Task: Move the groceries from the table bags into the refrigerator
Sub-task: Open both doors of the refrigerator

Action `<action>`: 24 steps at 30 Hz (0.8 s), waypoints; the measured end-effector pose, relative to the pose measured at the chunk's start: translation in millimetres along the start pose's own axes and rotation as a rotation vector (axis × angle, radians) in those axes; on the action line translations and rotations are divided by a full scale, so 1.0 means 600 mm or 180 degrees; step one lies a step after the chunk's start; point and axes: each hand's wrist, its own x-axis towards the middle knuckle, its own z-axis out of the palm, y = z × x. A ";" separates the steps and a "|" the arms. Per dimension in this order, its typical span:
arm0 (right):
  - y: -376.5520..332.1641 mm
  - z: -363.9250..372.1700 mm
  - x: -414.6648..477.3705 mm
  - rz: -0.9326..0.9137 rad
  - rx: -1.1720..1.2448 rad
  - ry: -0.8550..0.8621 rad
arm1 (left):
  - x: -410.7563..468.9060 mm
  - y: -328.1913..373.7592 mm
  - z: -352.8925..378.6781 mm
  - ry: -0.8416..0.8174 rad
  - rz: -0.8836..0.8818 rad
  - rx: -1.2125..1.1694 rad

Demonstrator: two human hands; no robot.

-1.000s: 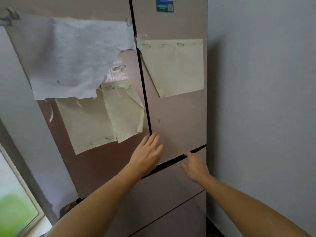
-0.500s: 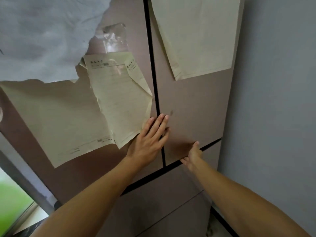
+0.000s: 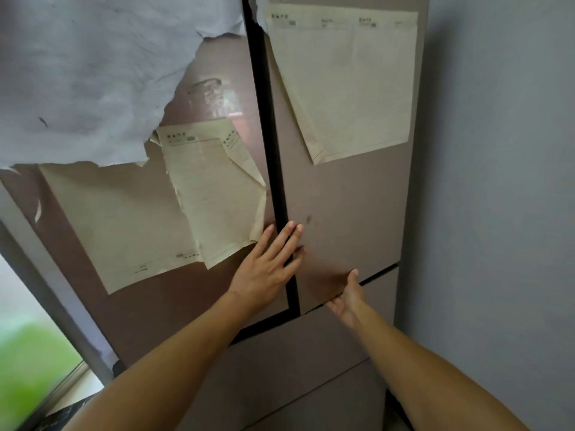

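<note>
Fridge: the refrigerator (image 3: pixel 342 197) fills the view in front of us, with all its doors closed
Food: we cannot see the groceries or the bags here, so nothing has gone inside yet as far as we can tell
Door to open: the right door (image 3: pixel 351 219) is tall, running from 12 o'clock down to 6 o'clock, and its bottom edge sits just above the drawer (image 3: pixel 295 353)
Right hand: our right hand (image 3: pixel 348 298) is at the door's bottom edge near the 6 o'clock end; the fingers tuck under the edge and the thumb rests on the front, so it grips the door
Which way: the door lies at 12 o'clock from that hand, and the dark gap (image 3: pixel 273 150) where it will swing free is at 9 o'clock
Left hand: our left hand (image 3: pixel 264 269) lies flat with straight fingers across the gap, touching the left door (image 3: pixel 140 309) and the right door, at about 10 o'clock from the right hand
Nearer hand: the right hand is the one on the edge, so we think it should do the pulling
Next: we think the pull should come toward us, and the flat left hand must lift off or it will hold the door shut
Around: papers (image 3: pixel 348 82) are stuck on both doors, and a grey wall (image 3: pixel 497 181) stands close at 3 o'clock
</note>
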 end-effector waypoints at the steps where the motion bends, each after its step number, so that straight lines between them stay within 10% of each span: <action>1: -0.003 -0.009 -0.006 0.0042 -0.0024 -0.0031 | 0.001 0.006 -0.008 -0.0011 0.0044 -0.0013; 14: -0.127 -0.201 -0.138 -0.0154 -0.1541 -0.0379 | 0.091 0.212 -0.186 0.0451 -0.0740 -0.0743; 24: -0.255 -0.328 -0.220 -0.2019 -0.2425 0.0280 | 0.228 0.188 -0.235 0.1003 -0.2350 -0.1204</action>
